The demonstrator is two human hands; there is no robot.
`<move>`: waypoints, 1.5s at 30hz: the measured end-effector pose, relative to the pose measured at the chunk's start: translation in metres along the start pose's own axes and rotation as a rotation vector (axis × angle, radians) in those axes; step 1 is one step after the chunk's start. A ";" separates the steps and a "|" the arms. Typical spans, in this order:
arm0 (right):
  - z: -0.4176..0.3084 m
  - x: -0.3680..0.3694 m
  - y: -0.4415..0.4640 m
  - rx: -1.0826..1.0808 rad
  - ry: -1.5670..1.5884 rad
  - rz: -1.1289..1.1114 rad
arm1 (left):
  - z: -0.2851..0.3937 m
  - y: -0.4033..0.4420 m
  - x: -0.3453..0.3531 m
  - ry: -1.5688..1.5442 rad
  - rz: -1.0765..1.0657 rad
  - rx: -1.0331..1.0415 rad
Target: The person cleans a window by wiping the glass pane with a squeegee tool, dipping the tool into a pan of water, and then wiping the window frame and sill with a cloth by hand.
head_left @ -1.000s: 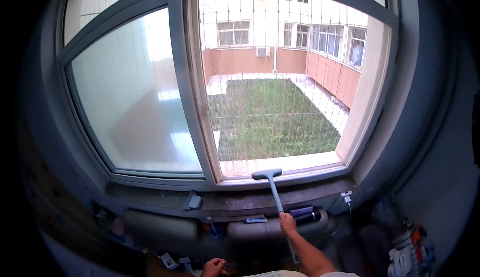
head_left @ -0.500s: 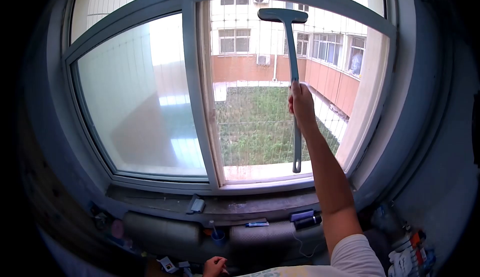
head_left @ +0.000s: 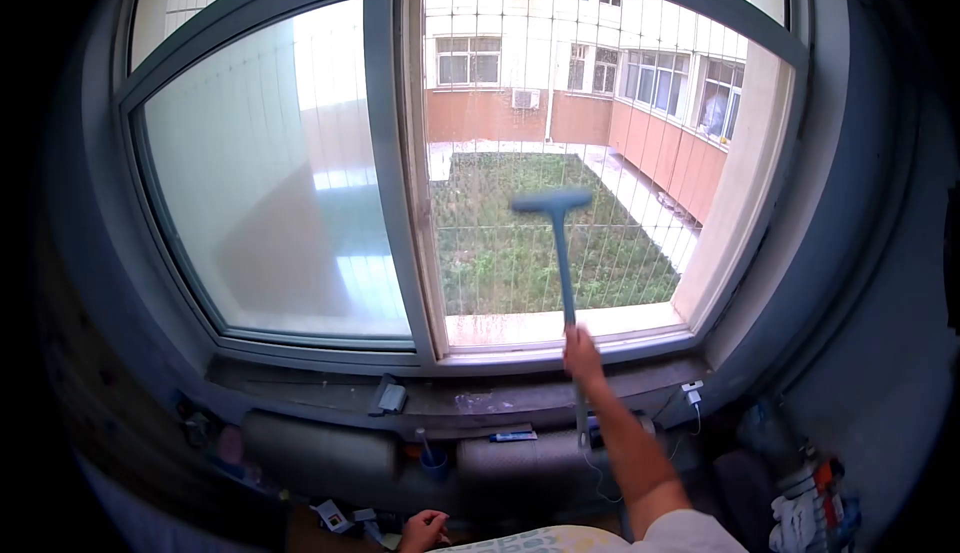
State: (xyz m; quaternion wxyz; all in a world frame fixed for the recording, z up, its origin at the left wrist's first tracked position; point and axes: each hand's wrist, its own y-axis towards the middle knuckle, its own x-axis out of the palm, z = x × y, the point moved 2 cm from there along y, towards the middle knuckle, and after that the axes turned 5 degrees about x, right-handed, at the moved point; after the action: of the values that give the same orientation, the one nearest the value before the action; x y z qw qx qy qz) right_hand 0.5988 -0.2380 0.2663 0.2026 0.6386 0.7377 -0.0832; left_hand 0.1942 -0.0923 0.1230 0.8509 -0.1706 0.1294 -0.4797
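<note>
Squeegee (head_left: pixel 562 253), lowered since earlier frame. Right hand (head_left: pixel 582 355): fingers round handle (head_left: pixel 567 298). Left hand (head_left: pixel 426 531): fingers curled, contents unclear. Hazard: low swing might knock tube (head_left: pixel 513 436).

Over the windowsill (head_left: pixel 545 389), a hand could pass between the grey object (head_left: pixel 393 399) left of centre and the wiper (head_left: pixel 562 263); the right forearm (head_left: pixel 632 448) and white plug (head_left: pixel 692 394) obstruct the right half.
</note>
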 end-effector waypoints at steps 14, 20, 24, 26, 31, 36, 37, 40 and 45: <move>-0.097 -0.038 -0.084 -0.693 -0.214 0.279 | 0.007 0.009 -0.012 0.056 -0.061 0.101; -0.289 -0.077 -0.005 -0.368 0.419 -0.006 | 0.017 0.003 -0.016 -0.050 -0.049 0.078; -0.317 -0.080 0.021 -0.349 0.452 -0.032 | 0.006 0.006 -0.027 -0.011 -0.029 0.033; -0.304 -0.076 0.024 -0.333 0.438 -0.058 | -0.010 0.009 -0.032 -0.080 -0.034 0.007; -0.182 -0.044 0.003 -0.134 0.305 -0.158 | -0.015 0.013 -0.037 0.009 -0.033 -0.017; -0.025 -0.003 -0.077 0.235 0.170 -0.216 | -0.005 0.019 -0.035 0.133 -0.057 0.088; -0.011 -0.003 -0.094 0.272 0.169 -0.236 | -0.001 0.020 -0.034 0.108 -0.073 0.085; 0.007 -0.012 -0.130 0.466 0.260 -0.316 | 0.014 0.017 -0.035 0.030 -0.115 0.049; -0.088 -0.046 -0.125 0.079 0.035 -0.084 | -0.006 0.033 -0.044 0.107 -0.115 0.100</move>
State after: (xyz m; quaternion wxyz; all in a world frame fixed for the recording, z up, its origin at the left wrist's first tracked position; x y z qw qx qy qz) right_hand 0.4641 -0.2677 0.3476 0.1606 0.6158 0.7636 -0.1093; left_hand 0.1951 -0.0399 0.1063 0.8213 -0.1092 0.1406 -0.5420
